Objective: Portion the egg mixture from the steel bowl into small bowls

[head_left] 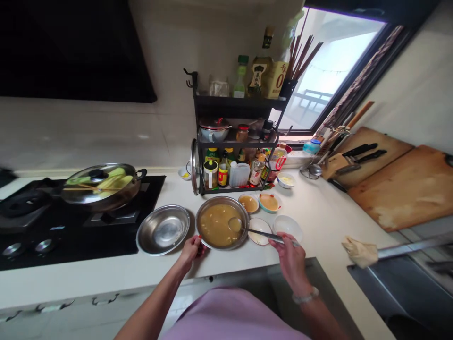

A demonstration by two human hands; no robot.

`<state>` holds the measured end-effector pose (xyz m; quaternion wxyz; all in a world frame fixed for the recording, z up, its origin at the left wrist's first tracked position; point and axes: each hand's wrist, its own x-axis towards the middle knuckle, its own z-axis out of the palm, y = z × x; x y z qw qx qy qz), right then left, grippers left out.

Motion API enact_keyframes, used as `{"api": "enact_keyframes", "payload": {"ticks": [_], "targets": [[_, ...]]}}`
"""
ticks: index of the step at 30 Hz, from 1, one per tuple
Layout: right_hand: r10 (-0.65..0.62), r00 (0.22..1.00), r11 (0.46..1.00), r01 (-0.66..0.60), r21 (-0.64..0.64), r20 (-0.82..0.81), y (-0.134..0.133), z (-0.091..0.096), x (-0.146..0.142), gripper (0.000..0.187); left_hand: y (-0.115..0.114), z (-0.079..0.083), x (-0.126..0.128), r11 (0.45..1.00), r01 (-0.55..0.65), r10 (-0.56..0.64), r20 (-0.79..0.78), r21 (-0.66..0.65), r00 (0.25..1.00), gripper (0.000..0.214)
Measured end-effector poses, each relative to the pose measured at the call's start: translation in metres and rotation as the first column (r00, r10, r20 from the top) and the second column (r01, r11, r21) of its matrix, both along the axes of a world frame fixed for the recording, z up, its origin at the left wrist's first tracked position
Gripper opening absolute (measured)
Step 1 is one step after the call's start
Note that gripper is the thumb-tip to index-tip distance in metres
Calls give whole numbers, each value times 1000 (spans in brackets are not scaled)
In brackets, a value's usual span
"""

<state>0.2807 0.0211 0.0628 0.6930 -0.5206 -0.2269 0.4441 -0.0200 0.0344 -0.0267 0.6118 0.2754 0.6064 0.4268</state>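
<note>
A metal basin (245, 211) of brownish-yellow soup (217, 226) with pale bits in it stands on the counter before me. My left hand (193, 249) is closed on the basin's near-left rim. In my right hand (291, 257) is the handle of a ladle (260, 232), whose bowl lies at the soup's right side with liquid in it. Right of the basin, the ladle's handle passes over a white bowl (259, 239), and another white bowl (288, 225) sits behind my right hand. Two small bowls, one plain (248, 203) and one green-rimmed (269, 202), hold similar brownish liquid.
Left of the basin stands a steel bowl (163, 230). A lidded pan (101, 186) with chopsticks across its lid sits on the stove (71, 236). Behind the basin rises a black rack (240, 103) of bottles and jars. Cutting boards (406, 184) and a knife block (338, 165) are at right.
</note>
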Motion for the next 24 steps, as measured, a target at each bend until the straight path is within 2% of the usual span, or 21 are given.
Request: {"api": "enact_keyframes", "payload": {"ticks": [6,9,12,14,18,21,24], "targets": [[-175,983,985,174,11,61,-26,12,22,26,3,-1,-5,998,59,-59,17,-7,998,39],[-250,960,968,251,5,129,-38,9,31,27,4,-2,-7,997,73,-73,29,-9,997,40],[-271,930,961,278,9,249,-46,2,34,28,5,-4,-8,997,80,-80,46,10,996,38],[-234,882,967,254,4,409,-52,-4,32,29,5,-5,-8,996,83,-84,54,23,995,37],[-118,690,989,146,22,714,-67,-7,25,32,5,-7,-9,995,91,-94,67,41,993,36],[-85,586,996,33,81,806,-80,2,15,30,6,-8,-9,993,105,-108,67,50,992,36],[-102,525,989,-34,141,845,-88,13,-1,25,7,-8,-9,992,115,-117,55,43,992,35]]}}
